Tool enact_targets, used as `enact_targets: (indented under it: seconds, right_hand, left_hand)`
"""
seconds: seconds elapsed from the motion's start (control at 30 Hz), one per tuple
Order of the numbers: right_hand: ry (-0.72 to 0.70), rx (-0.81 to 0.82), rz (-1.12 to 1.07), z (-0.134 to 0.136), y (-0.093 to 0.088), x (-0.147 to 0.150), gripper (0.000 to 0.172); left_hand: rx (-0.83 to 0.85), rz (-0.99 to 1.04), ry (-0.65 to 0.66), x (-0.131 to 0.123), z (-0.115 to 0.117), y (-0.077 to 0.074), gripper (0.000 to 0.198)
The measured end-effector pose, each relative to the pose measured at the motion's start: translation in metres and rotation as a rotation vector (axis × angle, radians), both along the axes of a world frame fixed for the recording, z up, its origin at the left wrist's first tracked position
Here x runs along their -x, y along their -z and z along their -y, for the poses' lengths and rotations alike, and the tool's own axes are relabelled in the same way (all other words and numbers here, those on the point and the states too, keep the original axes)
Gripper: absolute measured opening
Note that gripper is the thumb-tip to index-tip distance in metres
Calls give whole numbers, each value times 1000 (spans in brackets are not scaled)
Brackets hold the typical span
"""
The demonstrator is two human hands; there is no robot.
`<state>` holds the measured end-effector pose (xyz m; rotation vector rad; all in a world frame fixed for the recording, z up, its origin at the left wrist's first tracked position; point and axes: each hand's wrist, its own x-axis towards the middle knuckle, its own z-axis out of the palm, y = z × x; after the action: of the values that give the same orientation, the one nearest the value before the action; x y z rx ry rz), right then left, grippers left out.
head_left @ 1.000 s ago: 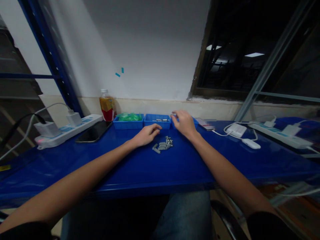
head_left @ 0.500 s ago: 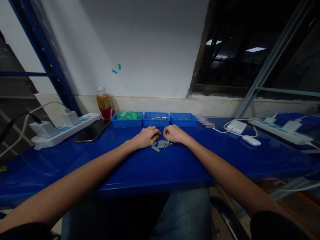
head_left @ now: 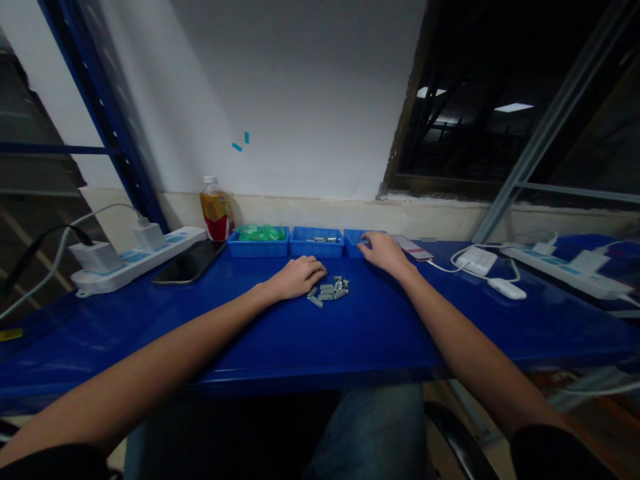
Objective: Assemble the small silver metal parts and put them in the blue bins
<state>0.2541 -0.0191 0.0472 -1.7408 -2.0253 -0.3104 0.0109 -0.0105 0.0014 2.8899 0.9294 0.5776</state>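
My left hand (head_left: 299, 276) rests on the blue table with its fingers loosely stretched and nothing visible in them. Just right of its fingertips lies a small pile of grey metal pieces (head_left: 327, 289), short and bar-like, with some smaller shiny bits at the pile's far side. My right hand (head_left: 384, 251) is over the right blue bin (head_left: 353, 249). Its thumb and forefinger are apart and point down into that bin, and the hand covers much of it. Small parts at its fingertips are too tiny to name.
The middle blue bin (head_left: 316, 251) holds metal pieces; the left blue bin (head_left: 258, 249) holds green plastic. A drink bottle (head_left: 217, 212), a black phone (head_left: 191, 263) and a power strip (head_left: 140, 257) stand left. A charging phone (head_left: 414, 248), white adapter (head_left: 476, 260) and another power strip (head_left: 565, 267) are right.
My right hand has moved from beside the metal pile, away and to the right, to the right bin. My left hand stays by the pile. The view has shifted slightly.
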Motion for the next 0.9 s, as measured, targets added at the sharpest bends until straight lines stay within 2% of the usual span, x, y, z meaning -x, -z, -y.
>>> enact_targets:
  seconds: [0.13,0.2,0.3,0.37,0.43,0.53,0.6,0.67,0.8,0.9]
  right_hand:
    - [-256,325,-7,22,9,27,20]
    - [-306,386,13,31,11,44,11]
    - [-324,394,44,34,9,54,15]
    - [-364,311,25,30,5,49,17]
    - [-345,94,-14,22,-2,38,17]
    - [-135,-243,-41,9,-10,21,21]
    - [-44,-269,-9,5,-9,16,23]
    - [-89,-143,34,8,-1,21,25]
    - [-311,254,80,22,16,48,18]
    - [-384,367,72,29,18,63,17]
  left_hand:
    - [28,12,-19,0,3,-3,36]
    - [29,13,-25,1,3,-3,33]
    - [22,10,-29,2,0,0,28]
    - [16,6,-23,2,-1,2,27]
    - [9,2,-11,2,-2,3,26]
    - [1,-9,-11,1,-1,1,25]
    - [-3,-22,-20,1,1,-1,25]
    - [-7,-38,-31,2,2,-2,24]
    - [-24,-68,-33,2,3,-1,24]
    - [-45,-79,-41,3,2,0,24]
